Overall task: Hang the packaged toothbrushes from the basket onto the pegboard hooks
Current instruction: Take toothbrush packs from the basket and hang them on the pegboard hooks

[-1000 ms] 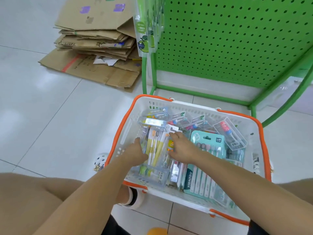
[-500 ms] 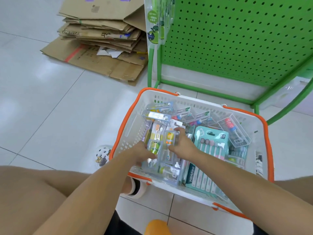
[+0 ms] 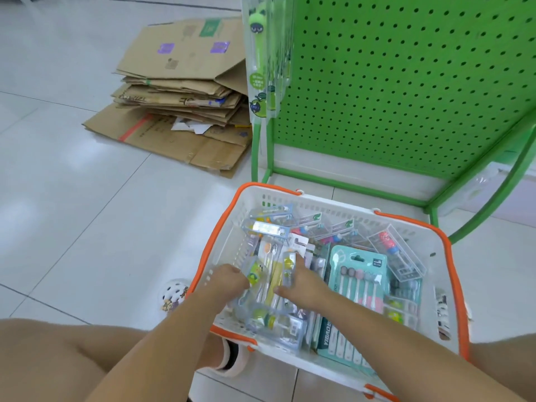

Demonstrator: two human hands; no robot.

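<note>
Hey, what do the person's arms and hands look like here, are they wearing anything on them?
Both forearms are bare, with no sleeves in view. The left hand and right hand wear no gloves, and no watch, bracelet or ring shows on the visible parts. The fingers are partly hidden among the packages.

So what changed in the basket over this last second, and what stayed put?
Both hands, left and right, drew back toward the basket's near side, gathering a bundle of clear toothbrush packs between them; the left fingers now curl on a pack with a green cartoon figure. The teal multipack, the basket, the pegboard and the cardboard stayed as they were.
</note>
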